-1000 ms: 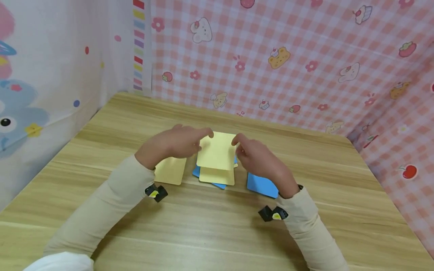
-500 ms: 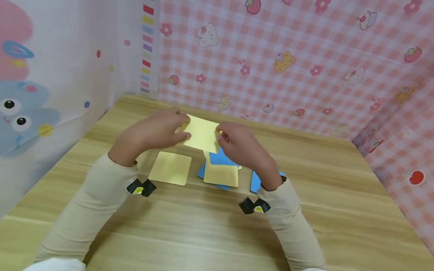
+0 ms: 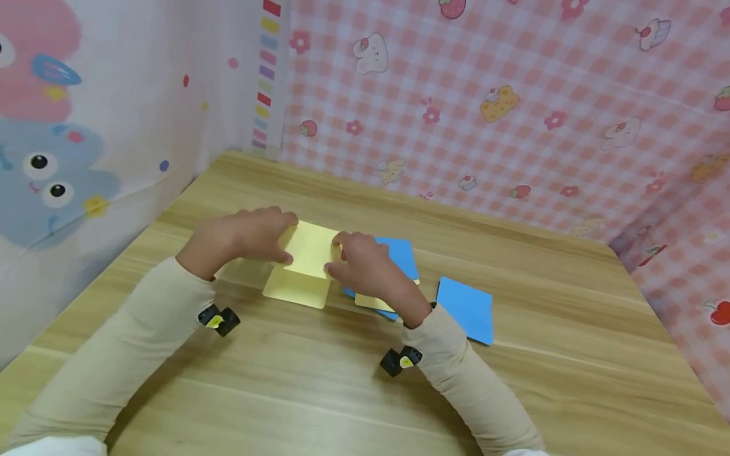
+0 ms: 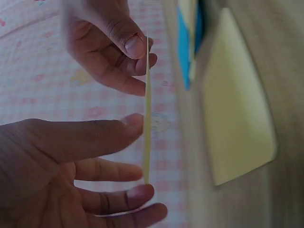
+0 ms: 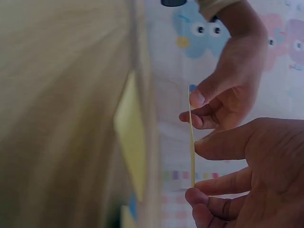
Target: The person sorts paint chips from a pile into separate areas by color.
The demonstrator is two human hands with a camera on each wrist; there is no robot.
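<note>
A thin square yellow card (image 3: 310,249) with rounded corners is pinched by its side edges between my two hands. My left hand (image 3: 245,237) grips its left side with fingers and thumb. At the right side my right hand (image 3: 365,263) pinches it the same way. Both wrist views show the held card (image 4: 147,107) edge-on, raised off the table. Beneath it, a second yellow card (image 3: 296,289) lies flat, its far part hidden in the head view. Right of that is a loose pile of blue and yellow cards (image 3: 402,256), partly covered by my right hand.
A single blue card (image 3: 464,310) lies to the right of the pile on the wooden table (image 3: 319,380). Behind the table hangs a pink checked cloth (image 3: 433,82), and a white cloth with cartoon figures (image 3: 142,82) hangs at the left.
Both hands lifted the top yellow card off the pile, showing a blue card underneath. They carried it left and then lowered it over the lone yellow card.
</note>
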